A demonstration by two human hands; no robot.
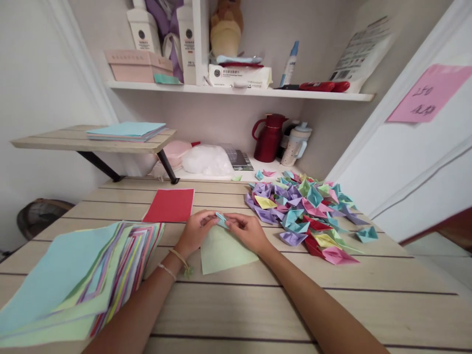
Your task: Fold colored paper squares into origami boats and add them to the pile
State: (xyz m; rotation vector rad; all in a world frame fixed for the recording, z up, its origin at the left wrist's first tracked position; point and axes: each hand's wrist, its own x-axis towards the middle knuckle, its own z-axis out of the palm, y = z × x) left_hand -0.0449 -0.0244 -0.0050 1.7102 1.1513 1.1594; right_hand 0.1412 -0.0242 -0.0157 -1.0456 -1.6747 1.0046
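Note:
Both of my hands meet over the middle of the wooden table (258,305). My left hand (197,230) and my right hand (248,230) pinch a small folded light-blue paper piece (222,220) between their fingertips. Under them lies a flat pale-green paper sheet (223,253). A red sheet (170,205) lies just beyond my left hand. To the right of my right hand spreads a pile of several folded paper boats (306,211) in purple, blue, pink, green, yellow and red.
A fanned stack of coloured sheets (81,275) covers the near left. A raised wooden shelf (92,142) holds more sheets. A red jug (269,137) and a cup (297,143) stand at the back. A white door (416,162) with a pink note stands right.

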